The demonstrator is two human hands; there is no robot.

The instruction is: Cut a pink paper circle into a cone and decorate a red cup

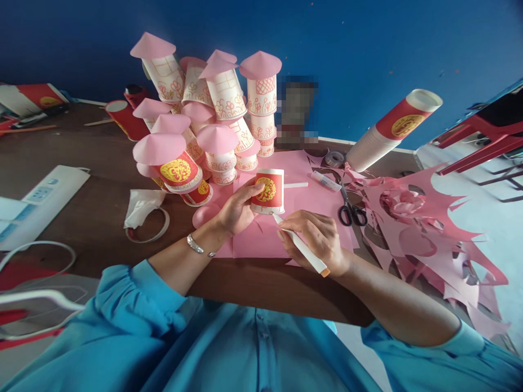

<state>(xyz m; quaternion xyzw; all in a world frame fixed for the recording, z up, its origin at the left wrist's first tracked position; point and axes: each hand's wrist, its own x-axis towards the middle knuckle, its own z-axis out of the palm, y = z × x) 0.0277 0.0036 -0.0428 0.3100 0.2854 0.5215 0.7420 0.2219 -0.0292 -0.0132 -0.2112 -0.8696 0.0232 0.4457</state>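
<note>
My left hand (240, 209) is closed round a red and white paper cup (277, 191) with a yellow round emblem, held upside down above pink paper. In my right hand (316, 237) is a white marker pen (304, 251) with an orange end. Its tip is at the cup's lower rim, close to it or touching; I cannot tell which. Pink sheets (294, 163) lie under both hands. Left of the cup stand several decorated paper cups (224, 163), stacked as towers with pink paper cone roofs (216, 139).
At the right are black-handled scissors (352, 214), a glue stick (326, 181), a tape roll (335, 158) and pink paper scraps (425, 239). A tall cup stack (373, 146) leans behind them. A white strip loop (157, 231) lies left, near a white-blue box (44, 204).
</note>
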